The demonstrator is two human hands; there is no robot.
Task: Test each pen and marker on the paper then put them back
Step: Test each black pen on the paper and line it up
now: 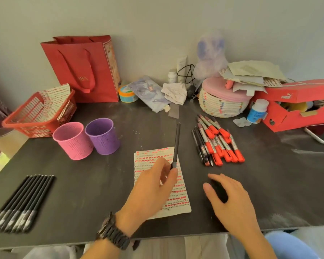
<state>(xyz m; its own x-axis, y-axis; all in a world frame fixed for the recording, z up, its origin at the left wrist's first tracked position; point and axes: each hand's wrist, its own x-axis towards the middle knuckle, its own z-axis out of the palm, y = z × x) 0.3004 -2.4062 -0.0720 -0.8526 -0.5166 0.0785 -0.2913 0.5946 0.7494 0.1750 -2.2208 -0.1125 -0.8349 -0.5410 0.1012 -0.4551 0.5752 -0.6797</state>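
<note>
Taking the paper as the middle of the dial, we start far out at eight o'clock, where a row of black pens point(21, 202) lies side by side on the dark table point(82, 184), grey ends toward the near edge. At ten o'clock we find a red basket point(39, 113). Just beside it stand a pink cup point(73, 140) and a purple cup point(102, 135), upright and touching each other. Behind them, at eleven o'clock, a red paper bag point(82, 71) stands against the wall.

The paper point(176, 200) lies flat near the table's front edge, covered in rows of red and dark marks. The left hand point(150, 189) hovers over it and pinches the lower end of a black pen point(176, 144) between thumb and fingertips. The pen tilts up toward twelve o'clock.

At three o'clock the right hand point(230, 200) is palm down over the table, fingers spread and relaxed, gripping nothing we can make out. A dark patch under the fingers may be shadow; we cannot tell. At one o'clock we see a pile of red-capped markers point(221, 144), and beyond it, at two o'clock, a red shoe box point(295, 109).
</note>
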